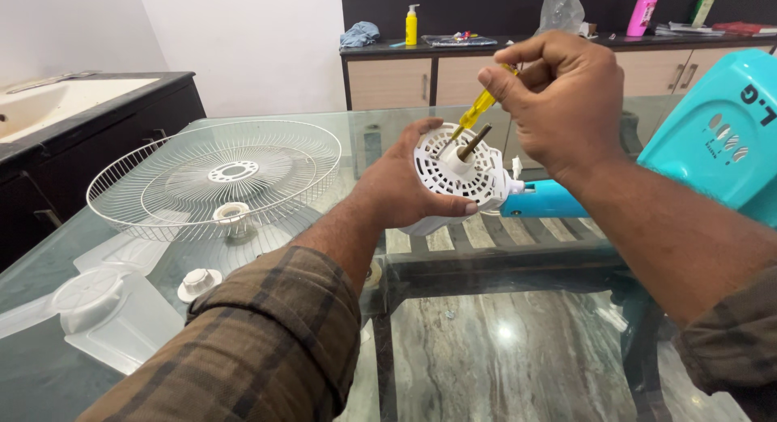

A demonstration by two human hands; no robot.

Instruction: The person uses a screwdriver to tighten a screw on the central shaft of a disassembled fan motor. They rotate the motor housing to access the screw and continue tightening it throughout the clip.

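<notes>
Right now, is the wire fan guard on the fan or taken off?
Off. The wire guard lies flat on the glass table, apart from the motor housing.

grille (214, 175) on table (340, 127), left of motor housing (453, 175)

You're in a home dining room: glass tabletop (267, 118), wooden sideboard (396, 82) with bottles (412, 25), washbasin counter (48, 106).

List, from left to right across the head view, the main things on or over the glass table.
Clear fan blade → white wire fan guard → left hand → white motor housing → yellow screwdriver → right hand → turquoise fan body.
</notes>
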